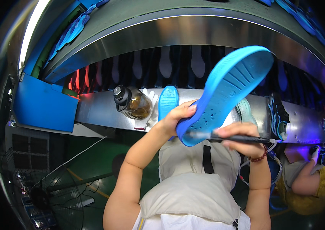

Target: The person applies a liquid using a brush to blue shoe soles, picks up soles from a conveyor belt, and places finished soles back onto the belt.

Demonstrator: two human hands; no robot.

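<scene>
My left hand (180, 115) grips a large blue shoe sole (229, 82) by its heel end, thumb on the rim. The sole is tilted, its toe pointing up and to the right, and its inner side with grooves and small holes faces me. My right hand (240, 137) is closed around a brush (248, 139) with a black handle; a thin tube runs from the handle's end. The pale bristles are blurred and lie at the sole's heel. A second blue sole (168, 100) rests on the metal bench, just beyond my left hand.
The metal bench (97, 109) also holds a bottle of brown liquid (133, 103), a white glove (153, 99), a pale green sole (245, 110) and a dark shoe (277, 115). Dark soles hang behind it. A fan (51, 195) stands lower left; a co-worker (308, 180) sits right.
</scene>
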